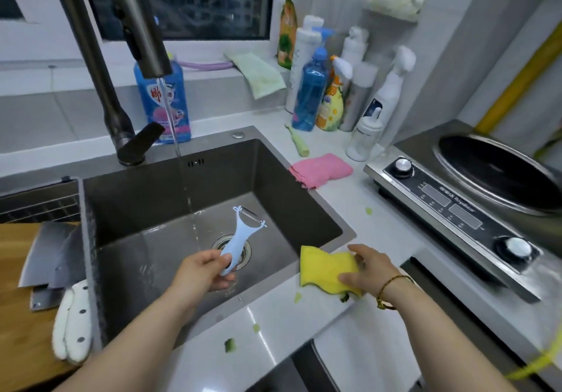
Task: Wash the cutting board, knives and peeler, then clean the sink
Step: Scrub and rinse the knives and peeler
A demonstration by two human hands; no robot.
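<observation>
Peeler (240,238), pale-blue plastic, Y-shaped, yellow sponge (325,270)

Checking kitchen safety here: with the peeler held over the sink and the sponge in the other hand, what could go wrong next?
1. The left hand grips the peeler only by its handle end; scrubbing with the sponge in the right hand might slip onto the bare blade.
2. The knives lie stacked on the cutting board right beside the sink; the left forearm could knock them.
</observation>
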